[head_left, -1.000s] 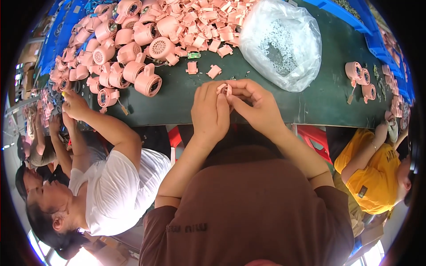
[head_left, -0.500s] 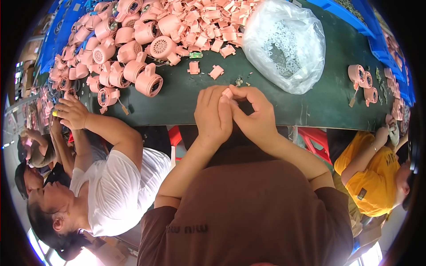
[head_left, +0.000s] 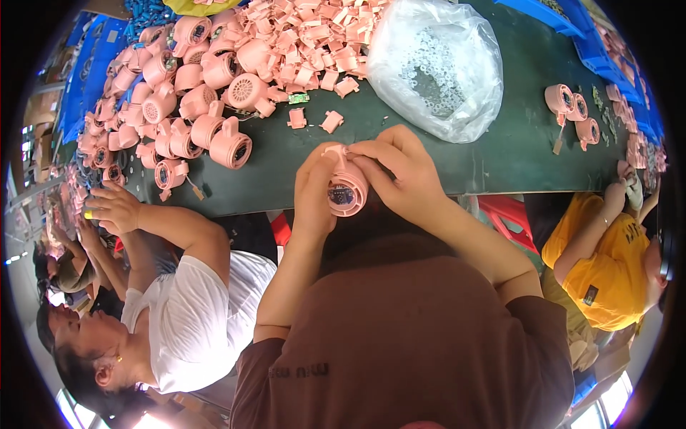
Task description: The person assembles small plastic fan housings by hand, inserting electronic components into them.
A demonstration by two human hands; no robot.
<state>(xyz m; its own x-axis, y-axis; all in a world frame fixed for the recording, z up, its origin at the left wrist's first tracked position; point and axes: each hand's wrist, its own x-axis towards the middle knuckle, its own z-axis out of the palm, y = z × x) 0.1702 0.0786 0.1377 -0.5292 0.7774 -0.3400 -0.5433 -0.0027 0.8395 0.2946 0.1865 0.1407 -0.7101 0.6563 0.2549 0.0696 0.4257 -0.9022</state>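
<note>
A round pink plastic housing (head_left: 355,179) sits in my left hand (head_left: 313,191), whose fingers are wrapped around its side. The housing's open face is toward me and shows a dark circuit board (head_left: 341,196) inside a pink ring. My right hand (head_left: 406,170) is closed, its thumb and fingertips pinched at the narrow neck at the top of the housing. Whatever small thing lies between those fingertips is too hidden to make out. Just beyond my hands, two small pink clip-shaped pieces (head_left: 331,121) lie on the dark green tabletop (head_left: 286,161).
Many pink housings (head_left: 248,91) are piled at the far left, beside a heap of small pink pieces (head_left: 314,43). A clear plastic bag (head_left: 475,93) of small translucent parts lies ahead. Blue bins (head_left: 600,57) line the right. Co-workers sit on both sides, a hand (head_left: 114,207) nearby at left.
My hands have turned, and the housing's open face with the circuit board now shows. The small pink bit at my fingertips no longer stands out. The view has shifted slightly.
</note>
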